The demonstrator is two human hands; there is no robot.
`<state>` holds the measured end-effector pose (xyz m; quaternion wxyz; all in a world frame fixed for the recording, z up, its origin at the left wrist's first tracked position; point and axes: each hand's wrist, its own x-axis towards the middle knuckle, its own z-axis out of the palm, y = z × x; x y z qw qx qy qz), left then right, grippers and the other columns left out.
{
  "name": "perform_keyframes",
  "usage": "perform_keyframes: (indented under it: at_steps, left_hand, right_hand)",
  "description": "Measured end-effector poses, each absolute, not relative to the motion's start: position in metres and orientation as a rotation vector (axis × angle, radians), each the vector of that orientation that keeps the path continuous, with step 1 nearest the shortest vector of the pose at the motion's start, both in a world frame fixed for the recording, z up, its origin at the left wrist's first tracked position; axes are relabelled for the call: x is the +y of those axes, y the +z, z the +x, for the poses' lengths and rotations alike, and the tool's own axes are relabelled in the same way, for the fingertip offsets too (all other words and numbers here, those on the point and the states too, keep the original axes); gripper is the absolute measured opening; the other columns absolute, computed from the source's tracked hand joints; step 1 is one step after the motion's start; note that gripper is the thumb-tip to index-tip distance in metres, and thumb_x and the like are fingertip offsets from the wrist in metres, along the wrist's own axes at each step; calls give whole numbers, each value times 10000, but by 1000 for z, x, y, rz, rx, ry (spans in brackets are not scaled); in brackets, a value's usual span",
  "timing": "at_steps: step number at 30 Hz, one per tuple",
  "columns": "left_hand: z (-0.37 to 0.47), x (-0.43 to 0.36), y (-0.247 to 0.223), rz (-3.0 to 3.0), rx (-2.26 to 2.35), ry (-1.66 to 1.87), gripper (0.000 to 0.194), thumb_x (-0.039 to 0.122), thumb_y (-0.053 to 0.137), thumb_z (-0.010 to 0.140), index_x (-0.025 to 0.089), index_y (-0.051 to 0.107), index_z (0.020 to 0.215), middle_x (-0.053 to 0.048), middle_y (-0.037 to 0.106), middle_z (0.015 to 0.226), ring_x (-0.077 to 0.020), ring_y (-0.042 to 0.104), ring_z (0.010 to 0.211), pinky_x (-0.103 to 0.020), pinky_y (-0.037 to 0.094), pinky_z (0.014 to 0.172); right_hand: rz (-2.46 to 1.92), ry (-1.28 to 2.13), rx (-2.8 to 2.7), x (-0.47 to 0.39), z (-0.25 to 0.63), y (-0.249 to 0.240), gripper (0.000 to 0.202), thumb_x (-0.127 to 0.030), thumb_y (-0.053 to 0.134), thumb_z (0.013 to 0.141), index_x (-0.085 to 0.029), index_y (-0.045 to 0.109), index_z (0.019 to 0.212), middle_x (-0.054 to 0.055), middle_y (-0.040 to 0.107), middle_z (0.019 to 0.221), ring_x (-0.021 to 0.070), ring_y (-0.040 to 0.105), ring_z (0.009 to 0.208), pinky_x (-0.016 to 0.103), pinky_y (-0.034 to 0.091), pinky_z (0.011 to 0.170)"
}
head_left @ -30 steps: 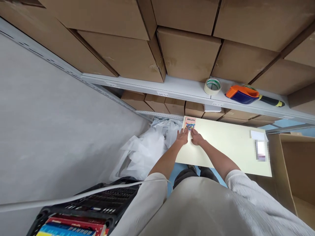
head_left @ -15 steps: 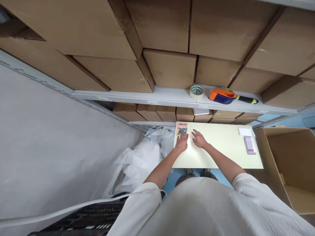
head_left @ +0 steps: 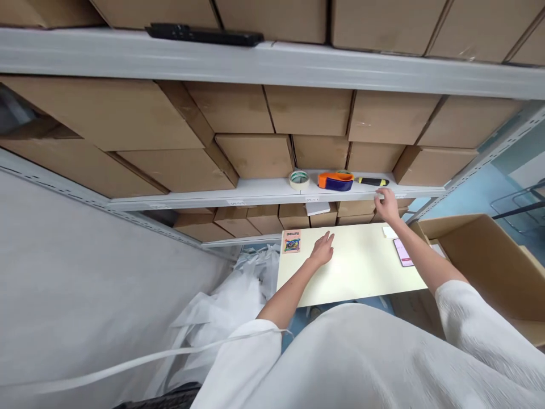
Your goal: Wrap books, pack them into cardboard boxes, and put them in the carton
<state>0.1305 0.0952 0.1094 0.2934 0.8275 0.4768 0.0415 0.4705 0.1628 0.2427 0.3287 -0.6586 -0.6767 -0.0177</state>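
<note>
My left hand (head_left: 322, 250) lies on the cream tabletop (head_left: 353, 278), fingers stretched and holding nothing. To its left a small pink printed booklet (head_left: 292, 241) rests at the corner. My right hand (head_left: 386, 205) is raised by the shelf edge, its fingers loosely bent and apart, with nothing seen in them. Just above it on the shelf is a black-and-yellow utility knife (head_left: 372, 182). Beside the knife sit an orange-and-blue tape dispenser (head_left: 335, 182) and a roll of tape (head_left: 298, 180). Under my right forearm are a phone (head_left: 402, 253) and a white paper piece (head_left: 389, 232).
Cardboard boxes (head_left: 251, 153) fill the grey shelves (head_left: 204, 199) ahead. An open carton (head_left: 485, 250) stands right of the table. White plastic wrapping (head_left: 225, 301) is heaped on the left. A black bar-shaped object (head_left: 204, 35) lies on the upper shelf.
My right hand has left the table beside the booklet and moved right and up to the shelf edge. My left hand has shifted right, off the booklet. The view has tilted up and turned right.
</note>
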Motion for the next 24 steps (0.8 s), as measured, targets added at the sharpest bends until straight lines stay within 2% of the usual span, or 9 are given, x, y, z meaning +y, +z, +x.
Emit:
perform_keyframes:
  at_steps: [2, 4, 6, 9, 12, 15, 20, 24]
  left_hand:
    - [147, 87, 117, 2201, 1278, 129, 728, 248, 482, 1024, 170, 309, 1727, -169, 225, 1837, -320, 304, 1677, -468, 271, 1349]
    - [161, 78, 122, 2193, 1292, 143, 727, 238, 469, 1027, 156, 298, 1729, -176, 235, 1833, -311, 300, 1679, -469, 262, 1356]
    - [171, 69, 126, 2175, 1312, 154, 730, 231, 460, 1028, 151, 285, 1733, -177, 239, 1832, -306, 291, 1683, -475, 261, 1359]
    - [181, 58, 127, 2136, 1352, 166, 729, 233, 456, 1032, 160, 277, 1735, -171, 240, 1832, -302, 277, 1689, -482, 275, 1356]
    - [189, 51, 124, 2096, 1381, 170, 735, 235, 458, 1034, 177, 264, 1740, -161, 249, 1832, -291, 272, 1692, -475, 284, 1356]
    - [201, 44, 119, 2060, 1386, 162, 743, 232, 456, 1035, 180, 248, 1746, -165, 249, 1831, -290, 281, 1689, -480, 298, 1351]
    - [228, 38, 106, 2067, 1345, 111, 752, 217, 465, 1030, 189, 243, 1748, -160, 240, 1834, -290, 270, 1693, -486, 299, 1352]
    - [251, 37, 98, 2078, 1311, 40, 752, 215, 460, 1032, 180, 237, 1749, -173, 238, 1832, -300, 250, 1699, -492, 293, 1353]
  right_hand:
    - [-1857, -76, -1844, 187, 481, 264, 450, -346, 496, 1004, -178, 645, 1394, 216, 609, 1520, 394, 543, 1363, 561, 463, 1112]
    - [-1970, -69, -1927, 206, 485, 277, 465, -341, 532, 988, -169, 639, 1407, 224, 576, 1577, 415, 508, 1398, 577, 436, 1113]
    - [-2021, -26, -1992, 221, 487, 284, 438, -326, 559, 967, -174, 660, 1366, 223, 629, 1515, 417, 509, 1385, 587, 409, 1117]
    - [-2006, 38, -2024, 237, 491, 288, 377, -285, 572, 934, -187, 685, 1280, 206, 729, 1318, 408, 553, 1290, 590, 395, 1091]
    - [-1967, 60, -2038, 245, 497, 289, 306, -250, 589, 916, -198, 699, 1197, 191, 753, 1204, 399, 584, 1211, 561, 415, 1046]
    - [-1952, 94, -2017, 241, 507, 289, 231, -279, 648, 908, -212, 694, 1125, 162, 753, 1119, 380, 614, 1143, 508, 448, 1005]
    - [-1766, 160, -1827, 190, 531, 274, 269, -324, 665, 885, -233, 648, 1137, 128, 754, 1121, 342, 645, 1080, 437, 494, 936]
    - [-1819, 294, -1570, 123, 546, 236, 259, -383, 650, 899, -255, 604, 1120, 94, 761, 1145, 296, 672, 1016, 378, 500, 870]
